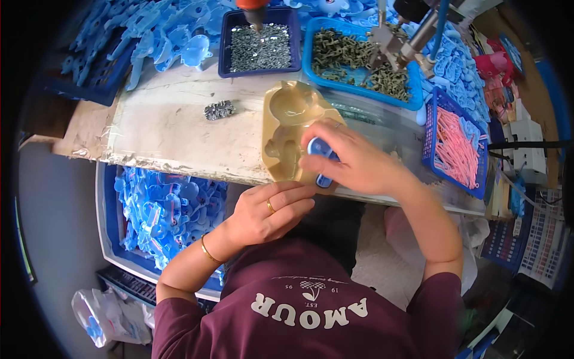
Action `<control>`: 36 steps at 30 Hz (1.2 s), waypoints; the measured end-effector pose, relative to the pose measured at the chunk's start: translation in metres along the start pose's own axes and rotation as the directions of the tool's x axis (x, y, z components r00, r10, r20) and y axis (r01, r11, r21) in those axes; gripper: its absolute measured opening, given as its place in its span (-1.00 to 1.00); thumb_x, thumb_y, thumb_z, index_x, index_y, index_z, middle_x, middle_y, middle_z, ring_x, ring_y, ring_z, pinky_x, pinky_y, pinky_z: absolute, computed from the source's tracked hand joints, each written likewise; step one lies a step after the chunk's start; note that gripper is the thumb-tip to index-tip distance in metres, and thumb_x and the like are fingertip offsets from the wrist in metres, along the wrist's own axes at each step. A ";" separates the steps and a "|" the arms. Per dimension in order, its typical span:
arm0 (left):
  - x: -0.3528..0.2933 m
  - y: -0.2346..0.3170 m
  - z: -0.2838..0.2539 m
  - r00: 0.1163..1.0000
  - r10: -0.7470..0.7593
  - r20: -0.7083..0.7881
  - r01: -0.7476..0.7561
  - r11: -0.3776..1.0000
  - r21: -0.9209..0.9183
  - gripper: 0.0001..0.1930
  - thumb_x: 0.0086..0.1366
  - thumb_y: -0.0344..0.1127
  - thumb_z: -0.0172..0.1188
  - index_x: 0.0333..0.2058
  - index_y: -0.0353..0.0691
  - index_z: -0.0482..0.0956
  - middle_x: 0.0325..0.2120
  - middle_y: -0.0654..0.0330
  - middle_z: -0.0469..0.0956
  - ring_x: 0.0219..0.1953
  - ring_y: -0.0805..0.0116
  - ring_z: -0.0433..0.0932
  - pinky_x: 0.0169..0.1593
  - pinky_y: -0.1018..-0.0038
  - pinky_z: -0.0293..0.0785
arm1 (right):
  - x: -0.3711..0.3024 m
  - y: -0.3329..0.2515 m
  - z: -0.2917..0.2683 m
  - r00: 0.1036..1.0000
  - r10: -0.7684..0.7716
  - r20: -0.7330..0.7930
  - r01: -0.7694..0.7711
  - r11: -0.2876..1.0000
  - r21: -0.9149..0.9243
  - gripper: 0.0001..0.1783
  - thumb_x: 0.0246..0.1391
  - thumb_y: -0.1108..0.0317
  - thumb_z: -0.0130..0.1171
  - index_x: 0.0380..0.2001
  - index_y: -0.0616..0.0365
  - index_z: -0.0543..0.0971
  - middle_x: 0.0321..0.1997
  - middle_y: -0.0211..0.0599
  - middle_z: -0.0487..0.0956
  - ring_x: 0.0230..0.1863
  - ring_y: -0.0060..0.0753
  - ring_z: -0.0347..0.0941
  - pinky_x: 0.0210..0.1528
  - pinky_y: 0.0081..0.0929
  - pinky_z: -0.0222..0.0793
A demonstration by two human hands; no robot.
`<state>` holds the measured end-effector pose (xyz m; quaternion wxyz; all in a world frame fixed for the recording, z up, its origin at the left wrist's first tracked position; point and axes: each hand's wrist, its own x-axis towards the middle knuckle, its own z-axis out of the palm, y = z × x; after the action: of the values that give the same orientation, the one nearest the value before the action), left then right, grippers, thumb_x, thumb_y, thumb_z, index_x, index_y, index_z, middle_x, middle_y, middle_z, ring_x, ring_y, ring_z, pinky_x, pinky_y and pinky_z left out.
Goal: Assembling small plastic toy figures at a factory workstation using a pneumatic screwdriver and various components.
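A tan, moulded holder (275, 130) with rounded hollows lies at the table's front edge. Over its right side, my right hand (356, 157) grips a blue plastic part (323, 148) between thumb and fingers; the palm hides some of that part. My left hand (272, 210) is at the holder's near edge, its fingers pressed together by the blue part's lower end. Whatever those fingertips pinch, if anything, is hidden. A small heap of silvery metal pieces (219, 110) sits to the holder's left.
Behind the holder stand a dark blue tray (224, 67) of small screws and a light blue tray (388, 99) of dark metal parts. An orange-topped driver (253, 13) and a metal arm (397, 48) hang above. A blue basket (430, 134) holds pink strips. Blue parts (164, 206) fill a bin below.
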<state>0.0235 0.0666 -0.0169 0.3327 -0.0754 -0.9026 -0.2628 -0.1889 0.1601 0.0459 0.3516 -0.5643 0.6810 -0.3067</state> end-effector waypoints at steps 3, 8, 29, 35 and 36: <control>-0.003 -0.004 -0.007 1.000 -0.020 -0.021 0.021 1.000 0.020 -0.61 -0.01 -0.58 0.40 -0.14 -0.20 0.64 -0.09 0.14 0.66 -0.13 0.16 0.67 -0.13 0.37 0.65 | 0.008 -0.002 0.010 0.997 -0.059 -0.039 0.053 0.986 -0.155 -0.54 0.06 0.00 0.44 -0.22 0.16 0.60 -0.15 -0.13 0.56 -0.07 -0.16 0.49 -0.05 -0.29 0.39; -0.013 -0.013 -0.019 0.996 -0.072 -0.045 0.074 0.996 0.053 -0.62 -0.02 -0.61 0.37 -0.16 -0.23 0.64 -0.11 0.12 0.66 -0.15 0.14 0.68 -0.13 0.35 0.65 | 0.027 -0.009 0.028 0.977 0.208 -0.053 -0.208 0.978 0.009 -0.55 0.00 0.00 0.49 -0.35 0.19 0.64 -0.32 -0.19 0.58 -0.32 -0.23 0.52 -0.25 -0.33 0.42; 0.002 -0.126 -0.058 0.895 -0.309 -0.321 0.393 0.888 0.240 -0.79 0.24 -0.48 0.28 -0.13 -0.21 0.60 -0.12 0.10 0.66 -0.12 0.05 0.62 -0.02 0.26 0.53 | 0.016 -0.012 0.010 0.972 0.234 -0.025 -0.233 0.972 0.035 -0.72 0.19 0.47 0.26 -0.03 0.26 0.56 -0.45 -0.34 0.61 -0.48 -0.58 0.59 -0.43 -0.59 0.41; 0.024 -0.220 -0.080 0.874 -0.288 -0.390 0.472 0.690 0.548 -0.81 0.30 -0.28 0.23 -0.14 -0.15 0.59 -0.11 0.14 0.60 -0.07 0.02 0.54 0.02 0.22 0.48 | 0.018 -0.019 0.012 0.990 0.128 -0.065 -0.130 0.991 -0.026 -0.75 0.20 0.44 0.29 -0.07 0.24 0.61 -0.43 -0.37 0.62 -0.46 -0.66 0.53 -0.41 -0.60 0.42; 0.021 -0.233 -0.082 0.899 -0.285 -0.333 0.437 0.634 0.638 -0.83 0.30 -0.28 0.23 -0.17 -0.15 0.59 -0.16 0.14 0.60 -0.10 0.02 0.53 0.02 0.22 0.48 | 0.018 -0.018 0.014 0.992 0.113 -0.062 -0.115 0.993 -0.032 -0.75 0.20 0.44 0.29 -0.07 0.24 0.61 -0.43 -0.37 0.62 -0.46 -0.66 0.53 -0.41 -0.60 0.42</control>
<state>-0.0186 -0.1758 -0.0501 0.3657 0.2659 -0.8914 0.0302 -0.1689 0.1392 0.0505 0.3381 -0.5210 0.7278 -0.2908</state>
